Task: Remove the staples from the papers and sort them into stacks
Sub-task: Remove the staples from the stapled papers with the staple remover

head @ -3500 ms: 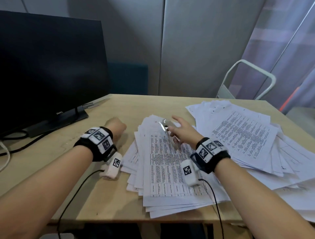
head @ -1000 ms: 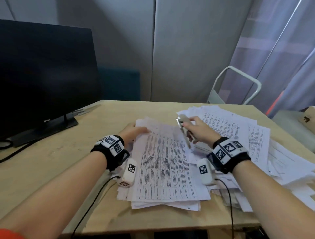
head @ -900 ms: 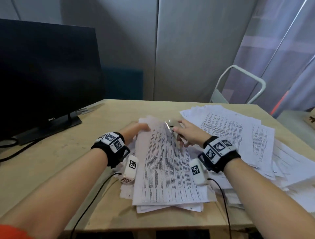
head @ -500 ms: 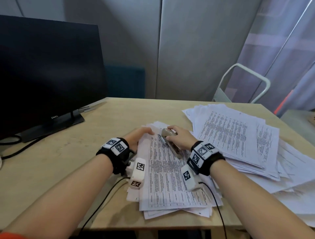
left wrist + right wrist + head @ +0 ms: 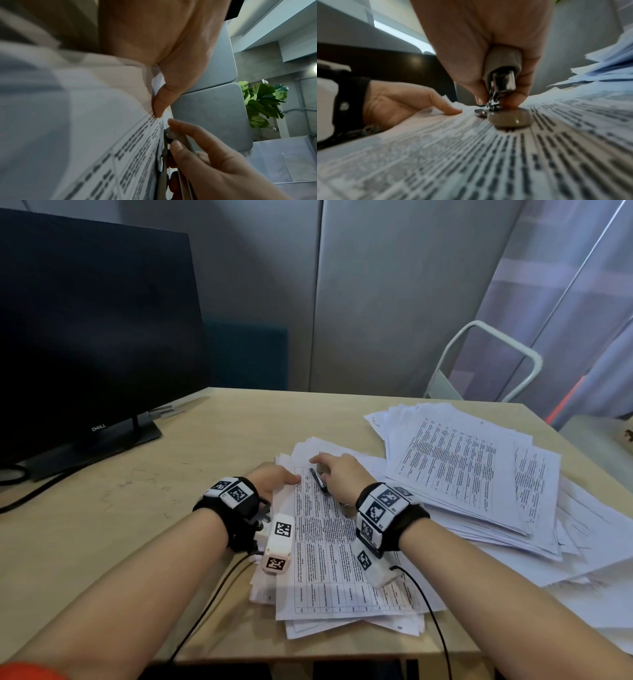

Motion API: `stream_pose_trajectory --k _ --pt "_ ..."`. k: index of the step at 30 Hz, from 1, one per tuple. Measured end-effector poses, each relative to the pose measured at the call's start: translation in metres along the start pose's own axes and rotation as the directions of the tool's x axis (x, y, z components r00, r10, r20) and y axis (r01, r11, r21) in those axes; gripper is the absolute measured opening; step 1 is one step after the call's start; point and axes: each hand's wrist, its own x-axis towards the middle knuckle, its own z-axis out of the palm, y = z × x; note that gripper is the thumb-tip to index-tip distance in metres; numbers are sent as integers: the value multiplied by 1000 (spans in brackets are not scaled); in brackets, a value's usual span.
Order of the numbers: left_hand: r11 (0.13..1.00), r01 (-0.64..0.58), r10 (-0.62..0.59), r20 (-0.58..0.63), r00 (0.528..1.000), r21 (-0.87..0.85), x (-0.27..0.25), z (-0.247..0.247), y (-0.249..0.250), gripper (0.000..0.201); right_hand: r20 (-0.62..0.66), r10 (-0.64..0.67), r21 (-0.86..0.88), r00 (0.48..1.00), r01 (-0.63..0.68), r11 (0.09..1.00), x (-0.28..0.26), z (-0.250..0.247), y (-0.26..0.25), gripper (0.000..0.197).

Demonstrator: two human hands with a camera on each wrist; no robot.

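Papers (image 5: 329, 559) pinned by left hand (image 5: 274, 479); right hand (image 5: 339, 477) grips staple remover (image 5: 502, 86).

A loose stack of printed papers (image 5: 337, 573) lay at lower centre of the head view, its top sheet gridded with text. A metal staple remover (image 5: 318, 479) was set against its upper edge. A larger, fanned pile (image 5: 459, 470) lay at right.
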Motion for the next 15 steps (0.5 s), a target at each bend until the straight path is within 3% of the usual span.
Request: stream_pose_trajectory --k 4,7,10,12,15 --pt "1000 -3 3 -19 1000 -4 -5 2 1 24 14 39 -99 999 -37 994 4 2 -9 39" --pt "1000 -19 19 -49 999 -8 -7 4 1 15 75 -12 -82 997 18 996 5 -8 -7 39" --pt "998 -58 59 -96 994 17 -5 5 3 25 132 6 252 991 -39 967 10 -21 5 35" --pt "996 -74 79 -120 990 46 0 7 3 33 192 33 501 981 -127 856 8 -26 11 35" --pt "995 -80 87 -138 987 58 7 6 1 38 253 66 663 965 -223 714 5 -26 14 33"
